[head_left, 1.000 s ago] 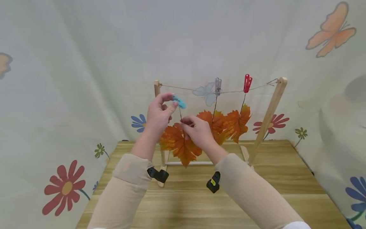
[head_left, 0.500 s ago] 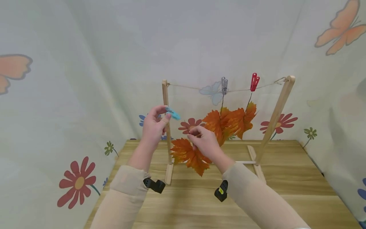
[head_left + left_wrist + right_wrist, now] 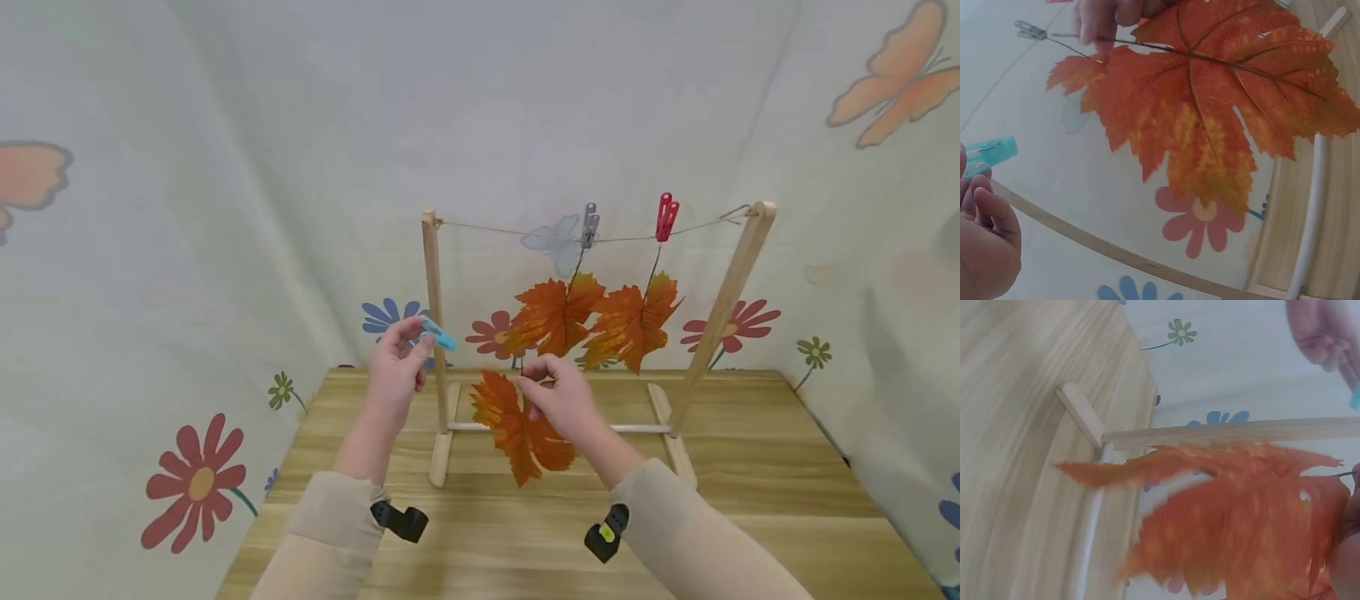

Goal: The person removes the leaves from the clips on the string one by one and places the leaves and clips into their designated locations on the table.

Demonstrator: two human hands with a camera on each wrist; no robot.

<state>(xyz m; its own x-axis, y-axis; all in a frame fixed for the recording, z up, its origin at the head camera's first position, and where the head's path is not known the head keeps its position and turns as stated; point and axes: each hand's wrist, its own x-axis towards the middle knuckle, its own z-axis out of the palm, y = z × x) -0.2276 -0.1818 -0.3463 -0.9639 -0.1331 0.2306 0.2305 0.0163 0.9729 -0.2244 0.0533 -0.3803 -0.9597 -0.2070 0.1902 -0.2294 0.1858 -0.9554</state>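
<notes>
While the left hand (image 3: 393,367) pinches a light-blue plastic clothespin (image 3: 441,335) between its thumb and index finger, the right hand (image 3: 562,396) holds an orange artificial maple leaf (image 3: 517,429) by its thin dark stem. The left hand's remaining fingers curl loosely below the clothespin, as the left wrist view shows, and the clothespin slants with its far end toward the right hand. The right hand's thumb and index finger meet on the stem just above the leaf blade; a short length of stem sticks up past them. The blade hangs below those fingertips, in front of the white crossbar (image 3: 641,429) of a wooden rack. In the right wrist view the blade is blurred, and only part of the right hand shows at the edge. The hands are apart, and the clothespin and the held leaf do not touch.

Behind them, a twine line (image 3: 495,230) runs between the left post (image 3: 433,283) and the right post (image 3: 726,300). A gray clothespin (image 3: 590,227) and a red clothespin (image 3: 666,218) sit upright on it, each with the stem of a maple leaf below: the middle leaf (image 3: 558,315) under gray, the right-hand leaf (image 3: 636,323) under red. The rack stands on a wood-grain table (image 3: 495,542).
</notes>
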